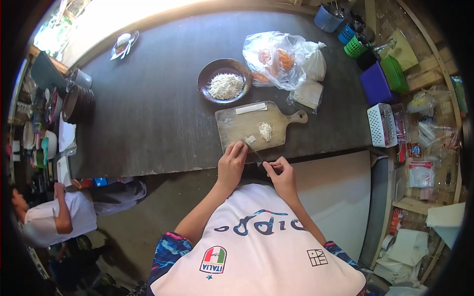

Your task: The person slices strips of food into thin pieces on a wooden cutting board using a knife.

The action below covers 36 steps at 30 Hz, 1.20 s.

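A wooden cutting board point(229, 129) with a handle lies near the table's front edge. My right hand point(281, 173) is closed around the handle of a thin knife point(256, 152), whose blade points toward the board's lower edge. My left hand point(234, 157) has its fingers drawn together on the board's lower left edge, at a small white piece of food point(250, 139) by the knife tip. To the right of that piece sits a little pile of thin white shreds point(265, 131). A white strip point(251, 108) lies along the board's far side.
Behind the board stands a dark bowl point(202, 89) of white shreds. Plastic bags with orange items point(276, 59) and a wrapped white block point(308, 93) lie to its right. A plate with a spoon point(124, 45) is far left. Baskets line the right side; a person point(74, 214) is at left.
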### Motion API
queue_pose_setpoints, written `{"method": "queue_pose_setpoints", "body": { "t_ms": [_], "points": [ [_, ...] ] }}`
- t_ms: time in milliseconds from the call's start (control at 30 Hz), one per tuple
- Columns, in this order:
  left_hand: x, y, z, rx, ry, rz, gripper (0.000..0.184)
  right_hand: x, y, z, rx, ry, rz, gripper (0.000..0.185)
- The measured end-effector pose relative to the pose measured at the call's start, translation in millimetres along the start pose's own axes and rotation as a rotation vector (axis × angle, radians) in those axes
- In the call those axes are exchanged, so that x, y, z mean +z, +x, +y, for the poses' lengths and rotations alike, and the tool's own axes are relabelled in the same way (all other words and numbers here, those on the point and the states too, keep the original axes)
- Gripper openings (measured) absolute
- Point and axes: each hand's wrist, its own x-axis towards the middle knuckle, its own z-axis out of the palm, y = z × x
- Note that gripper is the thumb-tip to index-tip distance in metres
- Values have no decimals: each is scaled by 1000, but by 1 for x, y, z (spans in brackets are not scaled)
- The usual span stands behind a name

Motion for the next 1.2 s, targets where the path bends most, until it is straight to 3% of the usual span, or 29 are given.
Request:
{"method": "queue_pose_setpoints", "body": {
  "t_ms": [1200],
  "points": [
    [3,-10,-3,8,-41,37,28,-2,0,-2,-50,48,-34,35]
  ]
}}
